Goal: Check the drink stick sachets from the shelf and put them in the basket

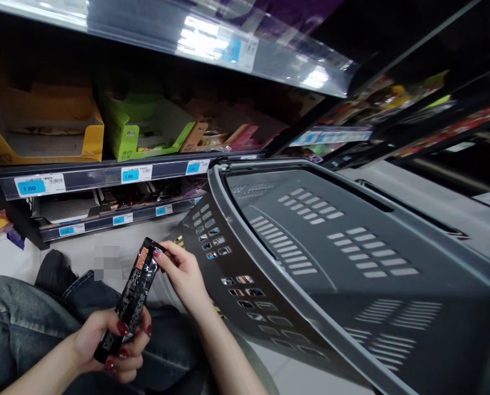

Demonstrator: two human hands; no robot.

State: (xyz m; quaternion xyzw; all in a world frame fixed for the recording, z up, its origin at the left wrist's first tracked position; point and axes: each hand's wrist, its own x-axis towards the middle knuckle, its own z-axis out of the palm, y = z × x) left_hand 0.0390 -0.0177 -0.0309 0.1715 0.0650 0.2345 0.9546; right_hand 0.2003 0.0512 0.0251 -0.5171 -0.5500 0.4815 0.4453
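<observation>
A long, narrow black snack packet (135,293) with an orange label near its top is held slantwise over my lap, its printed side facing me. My left hand (115,340) has its fingers wrapped round the packet's lower end. The upper end is pinched between thumb and fingers of my right hand (183,269). Just right of my right hand stands a large grey shopping basket (245,230) with slotted walls. The lettering on the packet is too small to read.
Ahead, a low shelf (89,178) with price tags carries a yellow box (91,140), a green box (124,137) and other open cartons. Beneath it, a lower shelf (101,224) holds dark packets. A clear-fronted shelf edge (278,60) overhangs them. A purple packet (0,225) is at far left.
</observation>
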